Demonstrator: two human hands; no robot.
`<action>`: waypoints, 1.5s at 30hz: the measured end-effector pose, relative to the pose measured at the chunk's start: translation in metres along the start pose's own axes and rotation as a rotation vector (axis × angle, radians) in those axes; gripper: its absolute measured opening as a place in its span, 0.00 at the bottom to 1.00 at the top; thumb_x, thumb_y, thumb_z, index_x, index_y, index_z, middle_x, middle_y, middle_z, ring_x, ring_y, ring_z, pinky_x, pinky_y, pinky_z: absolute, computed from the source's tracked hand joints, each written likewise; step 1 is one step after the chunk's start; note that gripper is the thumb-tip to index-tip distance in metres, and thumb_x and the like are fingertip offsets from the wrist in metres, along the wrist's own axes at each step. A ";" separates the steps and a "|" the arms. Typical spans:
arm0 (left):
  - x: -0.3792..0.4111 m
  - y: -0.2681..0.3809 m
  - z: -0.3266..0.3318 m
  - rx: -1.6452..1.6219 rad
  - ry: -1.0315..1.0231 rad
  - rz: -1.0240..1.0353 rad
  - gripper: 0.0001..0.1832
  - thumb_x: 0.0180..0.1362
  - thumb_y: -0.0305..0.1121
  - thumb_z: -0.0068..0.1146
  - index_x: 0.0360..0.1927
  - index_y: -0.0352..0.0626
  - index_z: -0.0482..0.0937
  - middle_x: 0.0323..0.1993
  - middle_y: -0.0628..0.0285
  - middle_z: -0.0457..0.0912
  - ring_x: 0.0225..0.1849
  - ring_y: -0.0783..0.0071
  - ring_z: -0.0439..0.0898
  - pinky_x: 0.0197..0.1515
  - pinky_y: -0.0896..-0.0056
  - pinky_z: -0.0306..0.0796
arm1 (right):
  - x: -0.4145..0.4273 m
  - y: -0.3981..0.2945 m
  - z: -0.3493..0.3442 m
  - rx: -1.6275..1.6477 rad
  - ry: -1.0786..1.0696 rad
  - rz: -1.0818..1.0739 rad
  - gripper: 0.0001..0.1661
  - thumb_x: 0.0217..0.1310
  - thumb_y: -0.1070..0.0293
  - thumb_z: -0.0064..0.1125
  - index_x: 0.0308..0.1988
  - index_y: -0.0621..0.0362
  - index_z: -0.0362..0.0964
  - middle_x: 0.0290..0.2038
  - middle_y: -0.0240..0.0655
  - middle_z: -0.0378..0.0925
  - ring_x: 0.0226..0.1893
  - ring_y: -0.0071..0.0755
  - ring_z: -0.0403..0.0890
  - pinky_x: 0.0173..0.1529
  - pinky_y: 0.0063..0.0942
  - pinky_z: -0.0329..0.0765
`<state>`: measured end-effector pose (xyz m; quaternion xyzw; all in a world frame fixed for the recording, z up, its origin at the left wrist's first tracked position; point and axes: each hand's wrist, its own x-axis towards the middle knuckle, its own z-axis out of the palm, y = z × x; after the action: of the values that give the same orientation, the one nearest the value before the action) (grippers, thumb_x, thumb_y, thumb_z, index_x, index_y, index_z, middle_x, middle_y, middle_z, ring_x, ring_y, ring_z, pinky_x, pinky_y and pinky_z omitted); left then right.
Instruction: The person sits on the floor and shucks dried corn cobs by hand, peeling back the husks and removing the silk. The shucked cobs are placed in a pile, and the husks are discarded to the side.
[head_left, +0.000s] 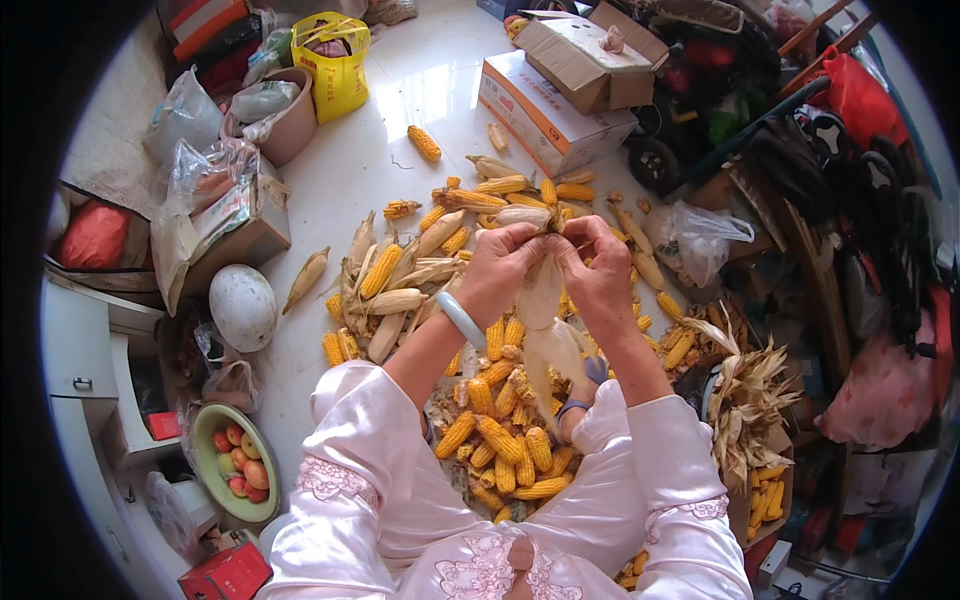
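Both hands meet over the corn pile, thumbs and fingers pinched together at the tip of an ear of corn in its dry husk (523, 215). My left hand (504, 259), with a pale bangle above it, grips the ear's near side. My right hand (596, 259) pinches the husk beside it. Peeled husk leaves (541, 300) hang down below my fingers. Bare yellow cobs (499, 439) lie heaped between my legs. Ears still in husk (396, 301) are mixed with bare ones on the floor to the left.
Dry husks (750, 405) stick up at the right, above a cardboard box (780, 450) holding more cobs. A green basin (262, 480) of apples stands at the left, near a white round object (243, 307). Cartons (555, 112) and a yellow bag (331, 67) are farther off.
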<state>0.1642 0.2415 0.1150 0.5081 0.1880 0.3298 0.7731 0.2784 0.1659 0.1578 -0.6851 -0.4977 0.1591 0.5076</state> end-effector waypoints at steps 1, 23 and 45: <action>0.000 -0.001 0.003 0.035 -0.015 0.003 0.10 0.63 0.31 0.52 0.41 0.34 0.78 0.34 0.69 0.79 0.34 0.86 0.74 0.38 0.82 0.71 | 0.000 0.001 -0.001 -0.002 0.002 0.055 0.07 0.53 0.75 0.61 0.33 0.64 0.71 0.31 0.35 0.73 0.29 0.26 0.75 0.33 0.24 0.72; 0.009 0.014 -0.004 -0.433 0.200 -0.015 0.11 0.65 0.31 0.43 0.33 0.37 0.75 0.32 0.57 0.80 0.31 0.73 0.78 0.38 0.72 0.74 | -0.012 -0.010 -0.003 0.542 -0.322 0.286 0.04 0.63 0.75 0.52 0.32 0.58 0.66 0.25 0.28 0.73 0.21 0.14 0.67 0.27 0.14 0.65; 0.011 0.018 -0.008 -0.530 0.015 0.064 0.14 0.65 0.37 0.47 0.44 0.35 0.75 0.41 0.57 0.81 0.44 0.69 0.79 0.54 0.69 0.71 | -0.019 -0.005 0.004 0.031 -0.356 0.198 0.28 0.51 0.60 0.68 0.47 0.60 0.65 0.37 0.36 0.76 0.37 0.31 0.78 0.42 0.28 0.75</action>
<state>0.1615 0.2593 0.1291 0.2912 0.0847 0.3956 0.8669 0.2646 0.1518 0.1552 -0.6840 -0.5071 0.3344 0.4039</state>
